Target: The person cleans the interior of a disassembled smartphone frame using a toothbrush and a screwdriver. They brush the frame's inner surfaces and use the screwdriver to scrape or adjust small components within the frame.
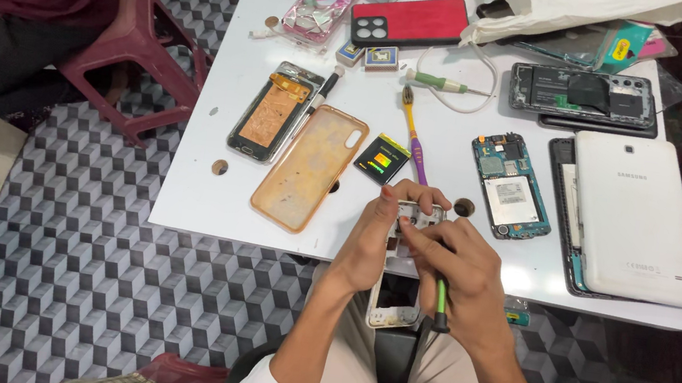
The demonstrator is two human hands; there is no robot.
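At the near edge of the white rectangular table (206, 199), the left hand (370, 240) wraps its fingers (412, 194) closed around a white plastic phone frame (397, 302). This frame lies over the table edge: its top end rests above the tabletop, its lower end hangs off above the person's lap. Its long axis runs away from the person, camera end pointing to the far side of the table. The right hand (459, 266) has its fingers curled shut on a green-handled screwdriver (439, 299); the black butt of the handle points back toward the person and the tip, hidden by the fingers, meets the top of the frame.

Just left of the hands lies a translucent orange phone case (309, 165), tilted, with a bare strip of table between it and the near edge. Beyond the hands sit a small black and yellow battery (381, 157) and a purple and yellow toothbrush (414, 135), both near. To the right lies a blue bare phone circuit body (509, 187), then a white tablet back (635, 215) reaching close to the table's right edge. A small dark round cap (464, 207) lies just beside the right hand's knuckles. Left of the table, the patterned grey floor (37, 264) is open up to a dark red plastic stool (143, 48).
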